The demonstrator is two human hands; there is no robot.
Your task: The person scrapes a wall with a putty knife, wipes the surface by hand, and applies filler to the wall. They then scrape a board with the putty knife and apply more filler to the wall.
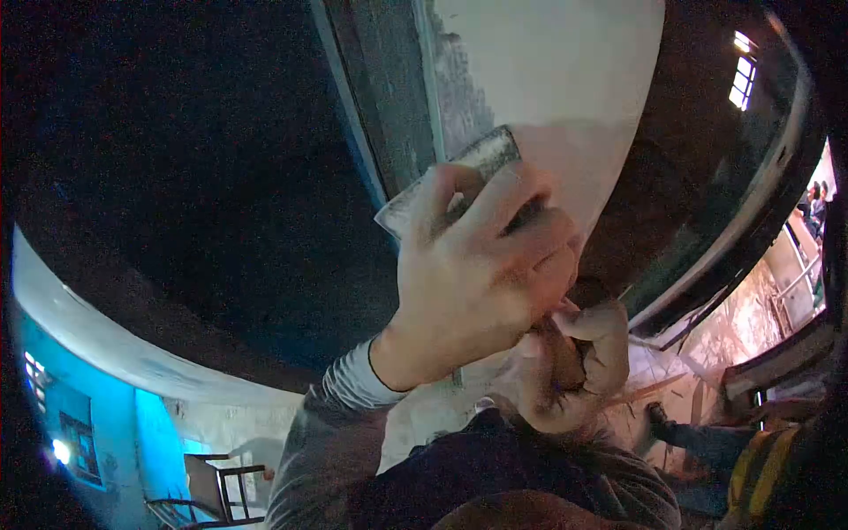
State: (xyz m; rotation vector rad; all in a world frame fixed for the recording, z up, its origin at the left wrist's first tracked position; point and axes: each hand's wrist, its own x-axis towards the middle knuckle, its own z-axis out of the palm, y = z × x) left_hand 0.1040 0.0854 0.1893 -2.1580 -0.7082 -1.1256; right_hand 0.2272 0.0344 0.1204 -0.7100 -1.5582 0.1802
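Observation:
My left hand, in a grey sleeve, is raised in the middle of the view with its fingers bent around a wide putty knife. The knife's flat, smeared metal blade sticks out beyond the knuckles on both sides; its handle is hidden. Behind the blade runs a pale plastered surface with a rough grey patch along a dark straight edge strip. Just below, my right hand is curled closed, its fingertips close against the heel of the left hand. I cannot tell what the right fingers hold.
A wooden chair stands at the lower left by a blue wall. At the lower right, a person's leg and yellow-striped clothing show near scattered debris. More people appear at the far right edge. Dark surfaces curve overhead.

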